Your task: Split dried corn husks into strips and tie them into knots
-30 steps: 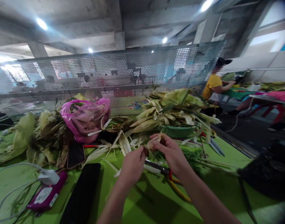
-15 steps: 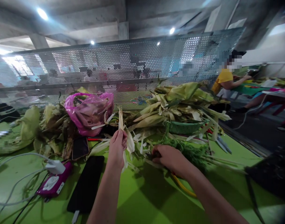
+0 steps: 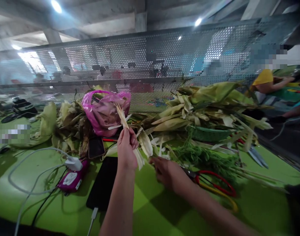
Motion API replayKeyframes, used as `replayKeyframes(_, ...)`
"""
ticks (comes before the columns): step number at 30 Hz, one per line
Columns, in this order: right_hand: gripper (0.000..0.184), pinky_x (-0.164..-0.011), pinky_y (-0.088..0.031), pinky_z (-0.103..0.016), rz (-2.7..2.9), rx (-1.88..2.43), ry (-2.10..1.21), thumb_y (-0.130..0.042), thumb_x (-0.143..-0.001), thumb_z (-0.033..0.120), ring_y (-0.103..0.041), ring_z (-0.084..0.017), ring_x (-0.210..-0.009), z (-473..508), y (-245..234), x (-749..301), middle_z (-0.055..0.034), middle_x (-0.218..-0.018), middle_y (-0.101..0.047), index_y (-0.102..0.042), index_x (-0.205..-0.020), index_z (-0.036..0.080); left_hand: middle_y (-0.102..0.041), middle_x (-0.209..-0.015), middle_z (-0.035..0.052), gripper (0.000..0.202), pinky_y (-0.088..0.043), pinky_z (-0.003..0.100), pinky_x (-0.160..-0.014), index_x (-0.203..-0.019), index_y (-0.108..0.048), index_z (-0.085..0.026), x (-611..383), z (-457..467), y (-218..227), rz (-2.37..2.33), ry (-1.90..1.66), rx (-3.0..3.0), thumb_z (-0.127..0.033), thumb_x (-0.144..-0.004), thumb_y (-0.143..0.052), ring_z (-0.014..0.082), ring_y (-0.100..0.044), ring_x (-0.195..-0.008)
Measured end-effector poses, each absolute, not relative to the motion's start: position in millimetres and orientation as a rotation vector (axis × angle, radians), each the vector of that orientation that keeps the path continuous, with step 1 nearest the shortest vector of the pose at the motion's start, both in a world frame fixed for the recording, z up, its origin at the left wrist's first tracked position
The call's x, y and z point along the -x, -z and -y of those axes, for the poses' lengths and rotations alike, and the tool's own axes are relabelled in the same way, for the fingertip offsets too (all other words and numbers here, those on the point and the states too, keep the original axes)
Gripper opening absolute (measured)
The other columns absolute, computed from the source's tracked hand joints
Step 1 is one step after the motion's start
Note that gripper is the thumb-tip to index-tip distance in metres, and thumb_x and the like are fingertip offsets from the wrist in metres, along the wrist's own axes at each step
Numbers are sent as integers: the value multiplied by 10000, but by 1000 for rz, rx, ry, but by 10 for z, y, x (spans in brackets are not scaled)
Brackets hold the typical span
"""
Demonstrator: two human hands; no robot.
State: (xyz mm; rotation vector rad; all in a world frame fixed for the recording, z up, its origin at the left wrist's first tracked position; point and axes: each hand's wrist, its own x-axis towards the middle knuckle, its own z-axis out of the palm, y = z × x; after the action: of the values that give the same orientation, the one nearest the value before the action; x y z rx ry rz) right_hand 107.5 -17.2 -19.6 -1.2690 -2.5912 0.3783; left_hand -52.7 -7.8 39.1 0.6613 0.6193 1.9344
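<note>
My left hand (image 3: 127,144) is closed on a strip of pale corn husk (image 3: 122,116), whose narrow end points up and leans left. Close by, my right hand (image 3: 167,172) is curled with its fingertips together at the lower end of a broad pale husk leaf (image 3: 146,144). Whatever lies between those fingertips is too small or hidden to make out. Scissors with red handles (image 3: 215,179) lie beside my right wrist, partly covered by it. Below them shows a yellow loop handle (image 3: 230,200). Feathery green sprigs (image 3: 201,155) spread behind my right hand.
A pink plastic bag (image 3: 104,113) of husks stands at the back. Husks are heaped over a green basket (image 3: 210,134) at right. On the left are phones (image 3: 103,182), a purple power strip (image 3: 72,177) and cables. A perforated metal screen (image 3: 152,65) closes the back; a person sits far right.
My right hand has moved left toward my left hand, uncovering the red-handled scissors. The held husk strip now leans left. The whole view has shifted to the left.
</note>
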Motion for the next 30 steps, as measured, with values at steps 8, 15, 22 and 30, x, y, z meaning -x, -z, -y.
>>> replayKeyframes(8, 424, -629, -387, -272, 2552, 1561, -53, -472, -811, 75, -652, -217, -764, -330, 161, -905, -111, -931, -658, -592, -1195, 210, -331, -516, -83, 290, -163, 182, -406, -735, -515, -179, 528, 75, -405, -632, -1930, -625, -431, -791, -646, 38, -219, -415)
replayKeyframes(15, 388, -771, -420, -287, 2442, 1612, -65, -491, -841, 110, -634, -234, -939, -865, -33, -871, -127, -1105, -656, -587, -1207, 192, -354, -511, -81, 283, -168, 175, -406, -730, -536, -169, 513, 56, -374, -626, -1899, -597, -414, -765, -673, 38, -236, -424)
replayKeyframes(22, 331, -651, -415, -243, 2429, 1616, -229, -535, -835, 247, -639, -176, -788, -377, -190, -1466, -11, -910, -710, -605, -1158, 251, -358, -506, -75, 269, -162, 176, -400, -725, -562, -166, 488, 67, -368, -604, -1883, -610, -407, -770, -672, 39, -240, -422)
replayKeyframes(30, 236, -708, -365, -295, 2502, 1773, -50, -534, -726, 176, -589, -240, -879, 383, -116, -2049, -48, -883, -692, -681, -903, 229, -384, -500, -67, 270, -179, 161, -396, -698, -571, -161, 404, 79, -356, -626, -1842, -633, -394, -751, -695, 34, -279, -418)
